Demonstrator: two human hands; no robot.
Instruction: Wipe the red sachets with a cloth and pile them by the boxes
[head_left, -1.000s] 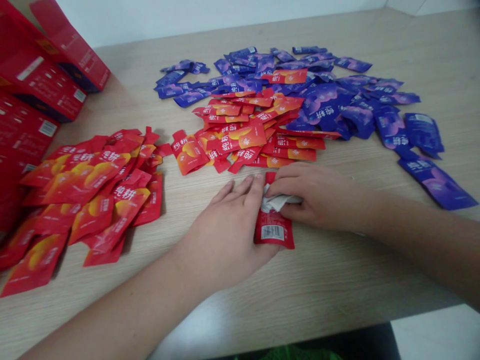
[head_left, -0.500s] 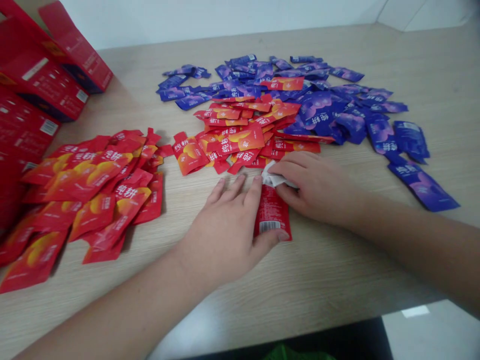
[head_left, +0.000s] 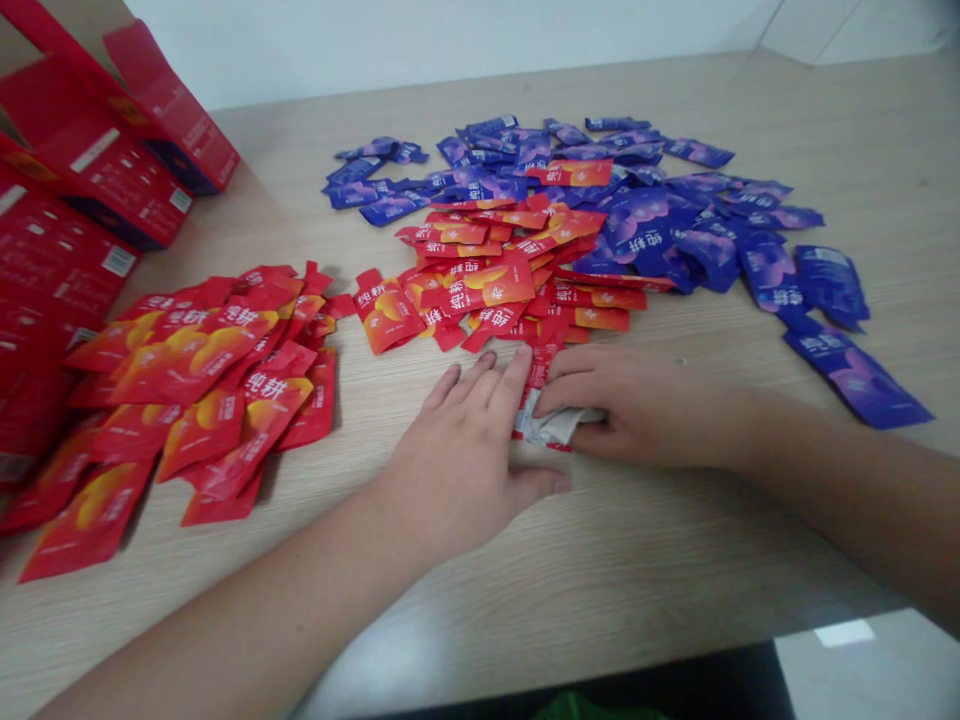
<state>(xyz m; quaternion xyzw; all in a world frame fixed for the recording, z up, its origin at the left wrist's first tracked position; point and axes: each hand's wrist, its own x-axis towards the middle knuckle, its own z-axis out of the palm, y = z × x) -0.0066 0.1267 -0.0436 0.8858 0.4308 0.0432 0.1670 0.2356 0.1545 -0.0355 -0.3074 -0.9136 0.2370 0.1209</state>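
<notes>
Between my hands a red sachet (head_left: 541, 362) lies back side up on the table, partly covered. My left hand (head_left: 469, 455) rests flat with its fingers stretched out, the index finger along the sachet's left edge and the thumb off its lower end. In my right hand (head_left: 637, 405) a crumpled white tissue (head_left: 559, 425) is pinched and pressed on the lower part of the sachet. Just beyond my fingertips lies a pile of red and orange sachets (head_left: 480, 285), which touches the sachet's far end or nearly so.
Purple sachets (head_left: 645, 225) are heaped behind and to the right, one red sachet (head_left: 577, 172) among them. A second pile of red sachets (head_left: 195, 370) sits at left, beside red cardboard boxes (head_left: 97, 170). The wooden table (head_left: 675, 560) ends at a front edge near me.
My right hand has moved the tissue from the far end of the sachet toward its near end. The sachet has shifted away from me, and my left thumb no longer lies on it.
</notes>
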